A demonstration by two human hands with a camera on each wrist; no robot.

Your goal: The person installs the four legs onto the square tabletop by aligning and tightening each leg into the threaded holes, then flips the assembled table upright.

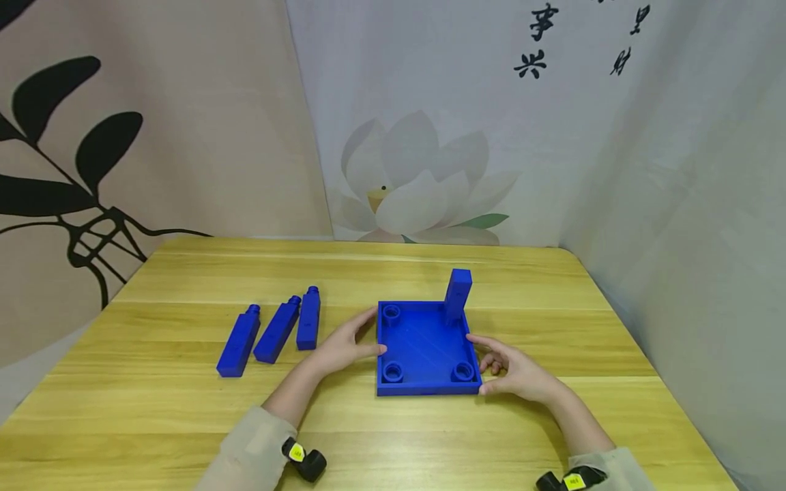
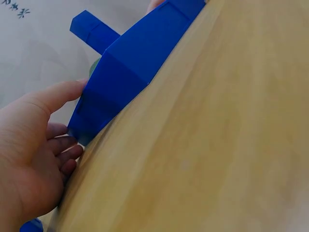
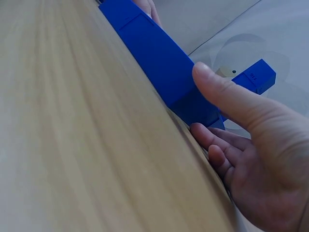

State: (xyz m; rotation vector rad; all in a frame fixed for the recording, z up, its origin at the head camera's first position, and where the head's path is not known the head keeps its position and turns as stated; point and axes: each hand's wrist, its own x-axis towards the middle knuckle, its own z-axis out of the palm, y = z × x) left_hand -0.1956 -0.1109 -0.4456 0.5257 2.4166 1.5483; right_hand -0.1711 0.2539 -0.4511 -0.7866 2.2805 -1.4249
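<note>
A shallow square blue plastic tray lies on the table between both hands. Round sockets show in three corners, and a square blue post stands upright in the far right one. My left hand rests against the left side wall, thumb at the rim and fingers stretched toward the far corner. On the opposite side, my right hand touches the wall with thumb near the front corner and index finger farther back. Its other fingers bend loosely beside the tray. Neither palm meets the tray.
To the left lie three loose blue posts, a left one, a middle one and a right one, each with a narrow round end pointing away. The wooden table ends at a printed curtain behind.
</note>
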